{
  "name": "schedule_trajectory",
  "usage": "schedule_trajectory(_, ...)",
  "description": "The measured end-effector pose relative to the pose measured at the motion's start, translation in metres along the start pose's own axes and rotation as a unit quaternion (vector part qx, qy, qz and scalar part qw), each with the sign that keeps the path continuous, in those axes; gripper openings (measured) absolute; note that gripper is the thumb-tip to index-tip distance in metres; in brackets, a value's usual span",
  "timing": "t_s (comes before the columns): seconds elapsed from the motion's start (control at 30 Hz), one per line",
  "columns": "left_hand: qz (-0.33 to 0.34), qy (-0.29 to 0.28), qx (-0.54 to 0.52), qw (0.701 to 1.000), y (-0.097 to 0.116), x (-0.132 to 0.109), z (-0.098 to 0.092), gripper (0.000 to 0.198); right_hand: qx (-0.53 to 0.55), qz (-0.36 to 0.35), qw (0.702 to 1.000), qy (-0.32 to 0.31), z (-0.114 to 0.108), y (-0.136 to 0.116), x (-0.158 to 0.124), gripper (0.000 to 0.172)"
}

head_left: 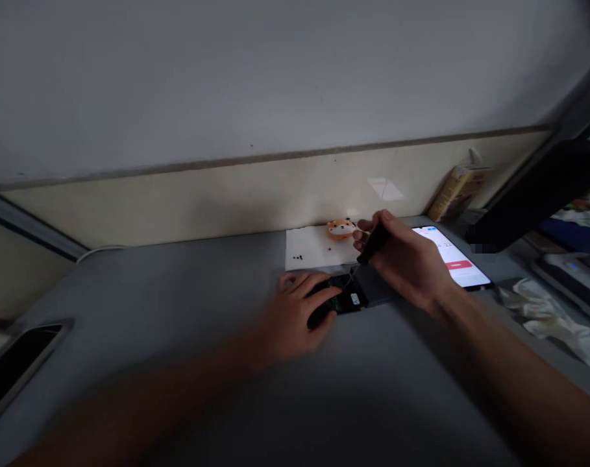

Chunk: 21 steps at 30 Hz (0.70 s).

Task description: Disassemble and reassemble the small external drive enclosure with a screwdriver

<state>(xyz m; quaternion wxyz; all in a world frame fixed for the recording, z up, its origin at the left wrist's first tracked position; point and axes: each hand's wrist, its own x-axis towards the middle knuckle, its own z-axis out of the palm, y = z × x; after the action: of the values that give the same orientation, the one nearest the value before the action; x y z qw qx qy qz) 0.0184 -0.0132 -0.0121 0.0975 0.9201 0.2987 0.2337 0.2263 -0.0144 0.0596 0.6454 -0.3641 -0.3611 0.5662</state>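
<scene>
A small black electronic device (352,301) with a green circuit board and a white label lies on the grey table. My left hand (299,311) is closed around its left end, holding it against the tabletop. In my right hand (406,256) is a screwdriver (371,245) with a dark handle, its thin shaft slanting down to the board. Whether the tip sits in a screw is too small to tell. A dark flat piece (376,288) adjoins the device on the right, partly under my right hand. Behind lies a white paper (311,241) with several tiny dark bits, likely screws.
An orange and white animal-faced case (341,228) rests at the paper's back edge. To the right are a lit phone (470,275), crumpled tissue (542,314) and a carton (457,191) leaning near the wall. A dark tray-like object (22,363) is at far left.
</scene>
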Motion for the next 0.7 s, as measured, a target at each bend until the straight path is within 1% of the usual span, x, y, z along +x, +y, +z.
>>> schedule_trajectory(0.1, -0.001, -0.005, -0.002, 1.0, 0.0, 0.0, -0.001, 0.034, -0.033, -0.017, 0.999, 0.018, -0.003, 0.005, 0.001, 0.052)
schedule_trajectory(0.2, 0.001, -0.003, -0.002, 1.0, 0.001, 0.0, -0.002, 0.033, -0.078, -0.031, 0.996, 0.018, -0.003, 0.007, 0.003, 0.057)
schedule_trajectory(0.27, 0.001, -0.003, -0.002, 1.0, 0.001, 0.001, -0.003, 0.033, -0.074, -0.032, 0.997, 0.003, -0.002, 0.004, 0.003, 0.051)
schedule_trajectory(0.37, 0.001, -0.002, -0.002, 1.0, 0.0, 0.001, -0.002, 0.033, -0.028, -0.005, 0.999, -0.015, 0.0, -0.001, 0.002, 0.035)
schedule_trajectory(0.43, 0.003, 0.001, -0.001, 1.0, 0.0, 0.001, -0.001, 0.033, -0.004, 0.009, 1.0, -0.012, 0.0, -0.001, 0.002, 0.026)
schedule_trajectory(0.47, 0.004, 0.0, 0.001, 1.0, 0.0, 0.001, -0.001, 0.033, 0.003, 0.008, 1.0, -0.003, -0.001, 0.0, 0.002, 0.026)
schedule_trajectory(0.6, 0.002, -0.001, 0.001, 1.0, 0.001, 0.001, -0.002, 0.032, 0.002, -0.006, 0.999, 0.041, -0.004, 0.008, 0.003, 0.044)
schedule_trajectory(0.7, -0.002, -0.005, -0.002, 1.0, 0.002, 0.001, -0.004, 0.032, -0.028, -0.003, 0.999, 0.025, -0.005, 0.01, 0.004, 0.054)
